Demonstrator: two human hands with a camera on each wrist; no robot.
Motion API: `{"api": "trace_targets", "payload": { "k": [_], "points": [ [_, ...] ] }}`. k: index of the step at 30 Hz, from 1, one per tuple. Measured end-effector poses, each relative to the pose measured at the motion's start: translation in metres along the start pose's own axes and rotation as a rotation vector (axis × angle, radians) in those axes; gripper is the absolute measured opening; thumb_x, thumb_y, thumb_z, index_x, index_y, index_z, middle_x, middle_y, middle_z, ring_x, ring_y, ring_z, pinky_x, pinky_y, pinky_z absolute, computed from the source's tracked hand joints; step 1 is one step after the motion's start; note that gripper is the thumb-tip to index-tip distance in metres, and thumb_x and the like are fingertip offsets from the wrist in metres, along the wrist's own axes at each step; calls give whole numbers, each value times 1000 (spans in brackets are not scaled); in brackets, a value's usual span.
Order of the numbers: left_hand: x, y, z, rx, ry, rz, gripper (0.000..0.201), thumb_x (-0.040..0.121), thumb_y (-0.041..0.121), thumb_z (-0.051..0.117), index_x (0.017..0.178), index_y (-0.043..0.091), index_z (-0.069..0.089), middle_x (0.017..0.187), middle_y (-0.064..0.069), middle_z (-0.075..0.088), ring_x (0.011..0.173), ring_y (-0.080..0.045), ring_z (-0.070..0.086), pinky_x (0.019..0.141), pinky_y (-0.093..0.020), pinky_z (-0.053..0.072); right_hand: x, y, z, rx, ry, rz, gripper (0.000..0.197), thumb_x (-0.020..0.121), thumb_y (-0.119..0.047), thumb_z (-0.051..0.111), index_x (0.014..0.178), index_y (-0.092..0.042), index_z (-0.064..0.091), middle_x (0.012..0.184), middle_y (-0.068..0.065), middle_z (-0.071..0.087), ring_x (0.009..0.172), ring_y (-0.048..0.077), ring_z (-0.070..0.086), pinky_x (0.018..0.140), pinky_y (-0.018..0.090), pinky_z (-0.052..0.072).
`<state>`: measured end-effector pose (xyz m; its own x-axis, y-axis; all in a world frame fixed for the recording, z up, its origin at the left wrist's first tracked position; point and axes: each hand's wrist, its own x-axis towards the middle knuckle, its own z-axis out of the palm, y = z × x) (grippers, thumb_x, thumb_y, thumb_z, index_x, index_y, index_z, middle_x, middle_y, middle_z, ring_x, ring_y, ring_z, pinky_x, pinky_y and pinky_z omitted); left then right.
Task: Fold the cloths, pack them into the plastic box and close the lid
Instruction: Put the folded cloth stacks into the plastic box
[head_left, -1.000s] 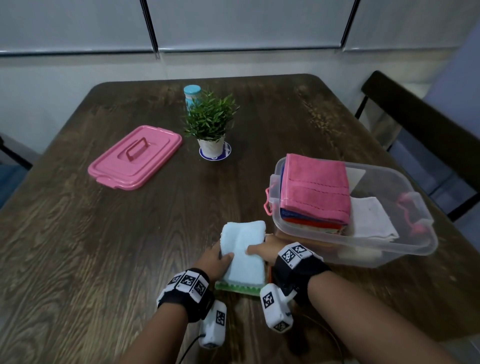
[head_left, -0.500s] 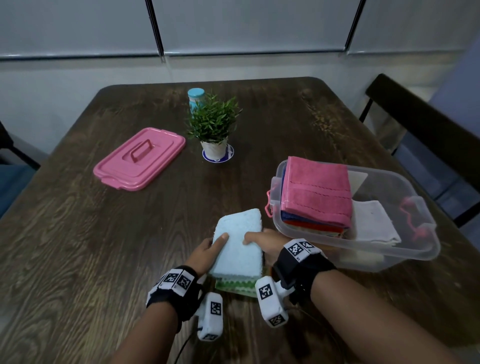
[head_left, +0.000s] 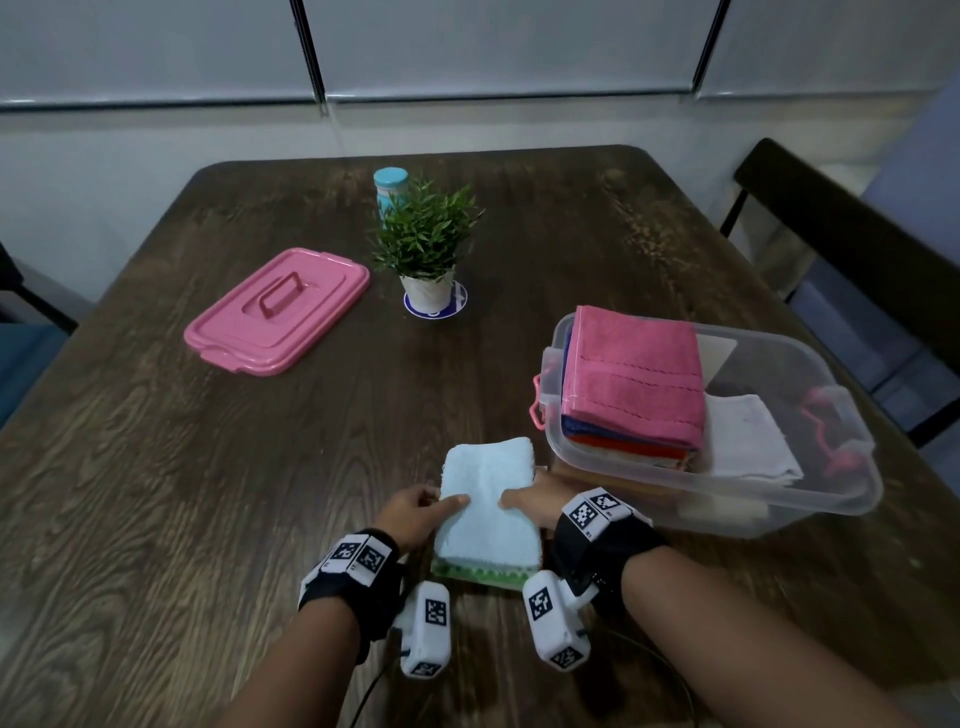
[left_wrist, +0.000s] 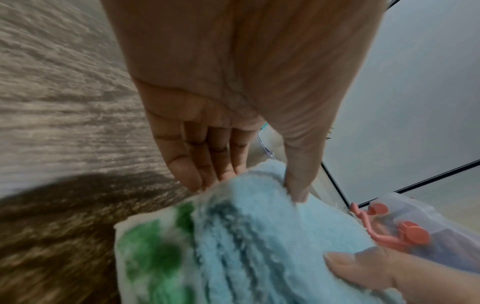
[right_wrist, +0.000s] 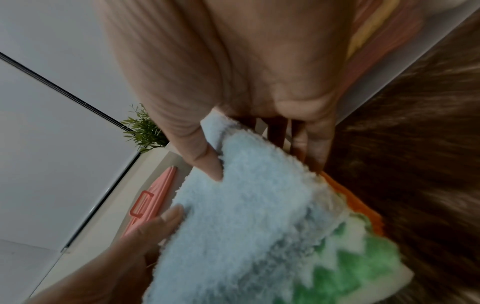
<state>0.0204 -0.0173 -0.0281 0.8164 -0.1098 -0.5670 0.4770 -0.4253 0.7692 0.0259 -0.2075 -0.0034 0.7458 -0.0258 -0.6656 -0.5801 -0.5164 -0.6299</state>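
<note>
Thumbs on top and fingers tucked beneath, both hands pinch a small stack of folded cloths from opposite long sides: the left hand (head_left: 410, 517) holds the left edge, the right hand (head_left: 537, 501) the right edge, each grip clamped on the stack. Topmost lies a fluffy pale-blue folded terry cloth (head_left: 488, 504); under it a green-and-white patterned cloth (head_left: 480, 574) peeps out at the near end, and the right wrist view shows an orange cloth (right_wrist: 363, 207) lower still. The stack's long axis runs away from the person, roughly parallel to the box's short side.

Just beside it, to the right and slightly farther off, stands the clear rectangular plastic box (head_left: 841, 499), nearer the right hand, its pink latch (left_wrist: 384, 230) close to that thumb. A pile topped by a pink folded towel (head_left: 636, 379) fills its left part; a white folded cloth (head_left: 748, 441) lies lower at the right, where room seems left. So the carry probably goes rightward and over the near rim. Well apart, far left on the dark wooden counter (head_left: 208, 493), waits the pink rectangular plastic lid (head_left: 278, 312)
</note>
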Motion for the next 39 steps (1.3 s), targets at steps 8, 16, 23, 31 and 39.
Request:
{"api": "trace_targets", "payload": {
  "k": [8, 16, 23, 31, 39],
  "points": [
    [-7, 14, 10, 247, 46, 174, 45, 83, 43, 70, 124, 30, 58, 112, 0, 52, 105, -18, 54, 98, -36, 47, 4, 4, 5, 13, 22, 52, 47, 80, -20, 65, 124, -7, 53, 117, 9, 62, 104, 27, 61, 94, 40, 50],
    [-1, 11, 11, 375, -43, 184, 76, 70, 65, 64, 135, 31, 48, 121, -2, 58, 103, -18, 61, 90, -42, 54, 7, 6, 6, -55, 32, 36, 52, 79, -28, 65, 127, -11, 52, 121, 9, 60, 105, 26, 60, 96, 42, 49],
    [-18, 33, 9, 51, 43, 278, 53, 75, 31, 74, 124, 24, 56, 105, 2, 62, 92, -13, 62, 79, -28, 53, -11, -6, -9, -2, -28, -12, 41, 88, -25, 61, 126, -9, 51, 120, 9, 62, 104, 24, 61, 92, 37, 49],
    [-43, 71, -12, -374, 81, 309, 48, 63, 27, 71, 110, 21, 62, 104, -10, 67, 77, -18, 67, 60, -28, 54, -42, -30, -22, 280, -157, -103, 31, 95, -42, 54, 117, -20, 53, 117, 5, 64, 104, 22, 61, 94, 40, 48],
    [-63, 120, -30, -573, 75, 388, 55, 65, 24, 68, 119, 24, 55, 107, -10, 64, 84, -24, 66, 64, -36, 55, -56, -65, -39, 765, -356, -270, 38, 94, -51, 48, 118, -23, 57, 129, 10, 61, 122, 29, 56, 107, 53, 40]
  ]
}}
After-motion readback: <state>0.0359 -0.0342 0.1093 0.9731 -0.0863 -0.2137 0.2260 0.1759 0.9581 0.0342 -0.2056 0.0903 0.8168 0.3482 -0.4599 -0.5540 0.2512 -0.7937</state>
